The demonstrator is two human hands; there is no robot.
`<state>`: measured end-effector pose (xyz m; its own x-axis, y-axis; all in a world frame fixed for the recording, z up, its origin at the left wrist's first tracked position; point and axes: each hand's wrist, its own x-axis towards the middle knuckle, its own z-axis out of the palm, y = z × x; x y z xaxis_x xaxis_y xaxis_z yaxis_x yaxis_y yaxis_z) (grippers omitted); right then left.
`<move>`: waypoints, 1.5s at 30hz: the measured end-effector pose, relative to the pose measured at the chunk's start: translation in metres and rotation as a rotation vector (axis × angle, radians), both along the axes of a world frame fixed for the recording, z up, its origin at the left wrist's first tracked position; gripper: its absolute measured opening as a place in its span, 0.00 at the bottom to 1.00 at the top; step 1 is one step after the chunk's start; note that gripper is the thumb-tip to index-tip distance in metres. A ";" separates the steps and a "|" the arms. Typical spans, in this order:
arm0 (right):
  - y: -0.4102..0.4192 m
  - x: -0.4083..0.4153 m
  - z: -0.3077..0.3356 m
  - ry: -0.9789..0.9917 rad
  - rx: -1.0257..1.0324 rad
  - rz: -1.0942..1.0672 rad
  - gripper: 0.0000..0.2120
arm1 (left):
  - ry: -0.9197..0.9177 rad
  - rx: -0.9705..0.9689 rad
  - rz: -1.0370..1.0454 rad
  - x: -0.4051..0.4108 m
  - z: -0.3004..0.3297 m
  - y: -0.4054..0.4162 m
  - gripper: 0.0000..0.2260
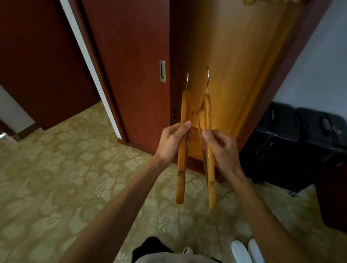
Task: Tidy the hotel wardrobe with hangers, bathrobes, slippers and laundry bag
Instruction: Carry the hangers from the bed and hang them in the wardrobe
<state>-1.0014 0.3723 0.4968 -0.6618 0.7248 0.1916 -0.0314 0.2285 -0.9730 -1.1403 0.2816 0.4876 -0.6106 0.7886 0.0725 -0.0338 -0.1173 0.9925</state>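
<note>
I hold two wooden hangers edge-on in front of the open wardrobe. My left hand grips the left hanger around its middle. My right hand grips the right hanger the same way. Both metal hooks point up, and thin crossbars run between the two hangers near their tops. The wardrobe interior is light wood and lit. More hangers show faintly on the rail at the top edge. A pair of white slippers lies on the carpet at the bottom right.
A dark red sliding door with a metal recessed handle stands left of the opening. Black luggage sits against the wall on the right. Patterned green carpet covers the floor. A doorway lies at the far left.
</note>
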 end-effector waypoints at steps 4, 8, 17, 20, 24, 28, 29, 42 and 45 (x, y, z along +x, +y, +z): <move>0.055 -0.061 0.004 -0.005 0.023 0.013 0.14 | -0.019 0.032 0.002 -0.063 0.002 0.059 0.18; 0.111 -0.131 0.014 -0.017 0.042 -0.044 0.14 | 0.031 0.062 -0.028 -0.135 0.010 0.117 0.18; 0.242 -0.323 0.060 0.029 0.093 -0.177 0.14 | 0.064 0.103 -0.124 -0.323 0.057 0.271 0.15; 0.283 -0.378 0.083 0.062 0.101 -0.196 0.13 | 0.062 0.131 -0.171 -0.378 0.083 0.316 0.15; 0.338 -0.432 0.111 0.112 0.099 -0.253 0.13 | 0.078 0.159 -0.200 -0.424 0.120 0.377 0.17; 0.397 -0.470 0.141 0.152 0.115 -0.261 0.14 | 0.088 0.203 -0.210 -0.453 0.150 0.442 0.22; 0.413 -0.479 0.149 0.172 0.114 -0.258 0.14 | 0.097 0.208 -0.210 -0.460 0.158 0.457 0.24; 0.561 -0.565 0.249 0.385 0.167 -0.206 0.14 | 0.239 0.273 -0.056 -0.524 0.260 0.601 0.24; 0.580 -0.572 0.259 0.399 0.206 -0.260 0.15 | 0.268 0.297 -0.080 -0.529 0.275 0.623 0.21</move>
<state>-1.5732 0.9527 0.7553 -0.3116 0.7760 0.5484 -0.3073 0.4639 -0.8309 -1.6694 0.9048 0.7631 -0.4768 0.7534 0.4528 0.2010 -0.4080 0.8906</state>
